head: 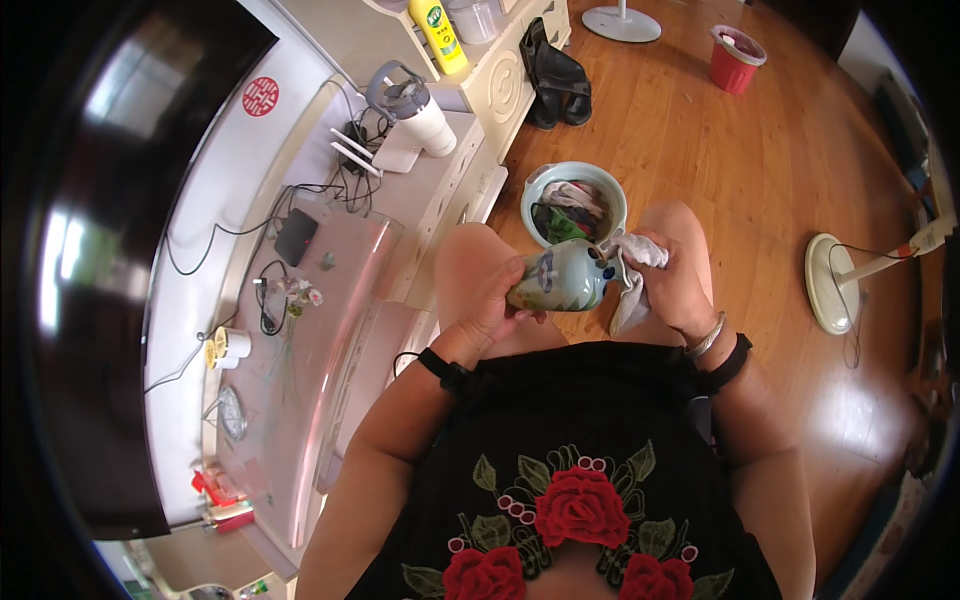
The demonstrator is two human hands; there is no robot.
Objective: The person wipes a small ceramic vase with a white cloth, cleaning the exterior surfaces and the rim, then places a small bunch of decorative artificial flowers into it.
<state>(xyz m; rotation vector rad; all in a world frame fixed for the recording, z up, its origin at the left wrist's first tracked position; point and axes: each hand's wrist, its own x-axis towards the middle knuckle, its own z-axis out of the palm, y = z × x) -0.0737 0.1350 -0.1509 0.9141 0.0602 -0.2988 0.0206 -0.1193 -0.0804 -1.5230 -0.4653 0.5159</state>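
A glazed ceramic vase [566, 276] with a painted pattern lies on its side above my lap, its narrow neck pointing right. My left hand [496, 300] grips its base end. In my right hand [667, 277] is a pale grey cloth [634, 289], pressed around the neck and mouth of the vase, with one end hanging down. The cloth partly hides the mouth. Just beyond the vase, a light blue plastic basin [619, 196] stands on the floor with several wet-looking cloths [570, 210] in it, green, dark and pale.
To the left runs a cabinet with a glossy pink top [330, 300], bearing a white tumbler [424, 120], a router [396, 154], a black box [296, 237] and cables. Black sandals [556, 79], a red bin [736, 64] and a fan base [829, 285] stand on the wooden floor.
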